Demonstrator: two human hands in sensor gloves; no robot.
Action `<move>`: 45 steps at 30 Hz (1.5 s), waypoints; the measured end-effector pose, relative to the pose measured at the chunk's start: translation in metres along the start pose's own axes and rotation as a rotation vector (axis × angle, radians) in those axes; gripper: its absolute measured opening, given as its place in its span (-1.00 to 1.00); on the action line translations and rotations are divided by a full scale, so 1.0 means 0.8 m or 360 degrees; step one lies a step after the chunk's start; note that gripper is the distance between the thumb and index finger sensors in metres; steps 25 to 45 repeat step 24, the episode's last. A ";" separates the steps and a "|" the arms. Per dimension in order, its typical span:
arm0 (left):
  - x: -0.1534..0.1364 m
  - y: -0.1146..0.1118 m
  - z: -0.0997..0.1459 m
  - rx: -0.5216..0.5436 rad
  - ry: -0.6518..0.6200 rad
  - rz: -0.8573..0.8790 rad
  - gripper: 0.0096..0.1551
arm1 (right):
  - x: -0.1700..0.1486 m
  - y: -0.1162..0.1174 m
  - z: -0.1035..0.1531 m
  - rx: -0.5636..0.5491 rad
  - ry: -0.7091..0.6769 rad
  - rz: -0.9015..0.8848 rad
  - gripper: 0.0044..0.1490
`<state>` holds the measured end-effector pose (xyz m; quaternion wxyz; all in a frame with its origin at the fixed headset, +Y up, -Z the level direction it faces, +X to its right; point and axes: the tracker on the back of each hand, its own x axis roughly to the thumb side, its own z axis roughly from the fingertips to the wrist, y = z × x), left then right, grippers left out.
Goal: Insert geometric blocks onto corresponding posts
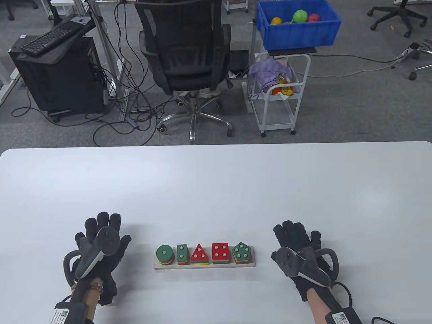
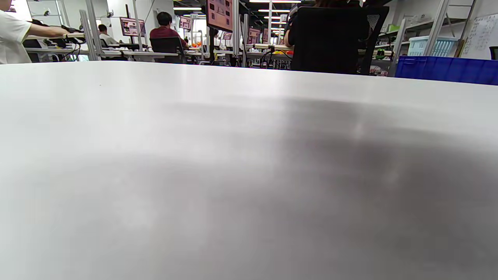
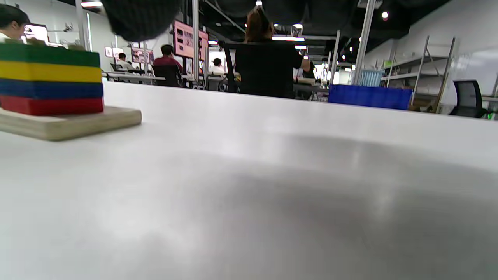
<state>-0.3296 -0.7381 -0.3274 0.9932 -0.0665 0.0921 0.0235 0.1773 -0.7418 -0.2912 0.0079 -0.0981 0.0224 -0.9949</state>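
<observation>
The wooden peg board (image 1: 204,264) lies near the front edge of the white table (image 1: 216,189), and all five stacks on it look complete: from its left end, a round stack with a green disc on top (image 1: 164,252), a green rectangular block (image 1: 182,251), a red triangle (image 1: 199,254), a red square (image 1: 220,250) and a green pentagon (image 1: 242,251) at its right end, peg tips showing through the holes. No loose block lies anywhere around the board, so the task appears finished or not yet unpacked, and the step in hand is, by my judgement, a rest or check. The left hand (image 1: 101,249) lies flat on the table well to the left of the board, fingers spread and holding nothing; the right hand (image 1: 298,251) lies likewise just right of the board, fingers extended and empty. The right wrist view shows the pentagon stack (image 3: 50,79) in green, yellow, blue and red layers sitting level on the board's end. To do this well, keep both palms off the board so nothing is nudged, and confirm that each top piece sits flush with its pegs rather than tilted before moving on.
</observation>
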 end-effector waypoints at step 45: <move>0.013 -0.002 0.006 -0.0026 -0.0029 -0.0090 -0.09 | -0.001 0.011 0.002 0.0193 0.0041 -0.0004 -0.03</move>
